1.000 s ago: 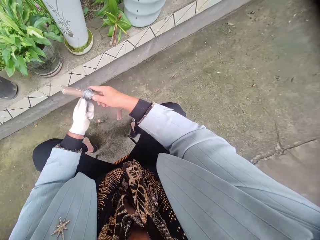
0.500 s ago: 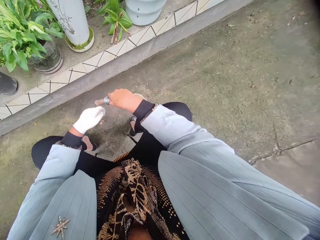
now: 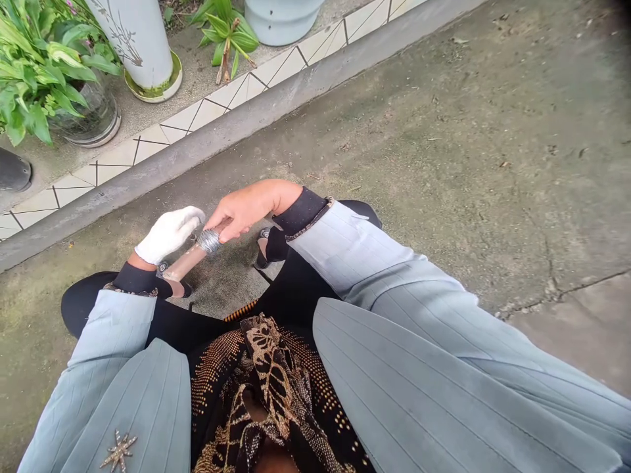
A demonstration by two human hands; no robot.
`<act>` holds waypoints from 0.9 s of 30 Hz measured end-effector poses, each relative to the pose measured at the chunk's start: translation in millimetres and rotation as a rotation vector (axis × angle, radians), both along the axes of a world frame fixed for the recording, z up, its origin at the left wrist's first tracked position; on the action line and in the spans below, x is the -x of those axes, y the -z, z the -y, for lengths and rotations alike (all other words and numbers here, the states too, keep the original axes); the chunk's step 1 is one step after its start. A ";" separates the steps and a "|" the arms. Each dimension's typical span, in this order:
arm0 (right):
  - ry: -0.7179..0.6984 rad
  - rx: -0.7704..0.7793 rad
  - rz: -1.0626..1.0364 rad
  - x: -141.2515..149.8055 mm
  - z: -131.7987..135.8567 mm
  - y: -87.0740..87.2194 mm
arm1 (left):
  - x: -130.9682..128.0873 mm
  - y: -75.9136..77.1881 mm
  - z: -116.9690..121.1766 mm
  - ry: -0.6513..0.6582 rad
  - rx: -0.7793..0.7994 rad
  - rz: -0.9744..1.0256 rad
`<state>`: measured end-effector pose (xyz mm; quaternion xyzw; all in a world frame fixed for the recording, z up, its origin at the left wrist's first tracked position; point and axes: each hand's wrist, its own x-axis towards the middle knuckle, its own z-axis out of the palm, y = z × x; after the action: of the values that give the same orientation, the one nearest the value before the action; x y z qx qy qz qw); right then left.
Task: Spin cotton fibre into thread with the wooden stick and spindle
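Observation:
My right hand (image 3: 251, 205) is bare and closed around the upper end of a pale brown stick (image 3: 185, 263). Silver wire (image 3: 209, 241) is wound in a thick coil around the stick, just below my right fingers. The stick slants down toward the lower left, its free end over my left foot. My left hand (image 3: 168, 234) wears a white glove and is held close beside the coil, fingers curled together. Whether a wire end lies in the gloved fingers is too small to make out.
Beyond my hands runs a low concrete curb (image 3: 236, 135) with a tiled edge (image 3: 177, 125). Behind it stand a glass pot (image 3: 89, 118) with a leafy plant, a tall white pot (image 3: 140, 46) on a saucer, and a pale blue pot (image 3: 283, 20). Concrete ground (image 3: 444, 164) extends right.
My right hand has turned and come nearer my body, swinging the stick from pointing left to slanting down-left. More of the stick and coil shows. My gloved hand has barely moved.

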<state>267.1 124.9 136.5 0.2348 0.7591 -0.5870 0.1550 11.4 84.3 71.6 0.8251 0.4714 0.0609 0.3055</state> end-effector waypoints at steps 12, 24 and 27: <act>0.653 -0.457 0.098 1.0 -14.2 11.2 | -4.4 7.3 4.3 0.009 0.159 0.048; 0.261 -0.751 0.578 8.2 -21.3 21.9 | 3.6 -2.9 -1.1 0.083 -0.005 -0.025; 0.073 -0.676 0.573 19.2 -12.2 22.7 | 6.9 -5.9 -1.2 0.016 -0.079 -0.097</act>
<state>247.9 137.0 113.8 0.4521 0.8260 -0.2223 0.2527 4.5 85.5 77.5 0.8422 0.4763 0.0368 0.2498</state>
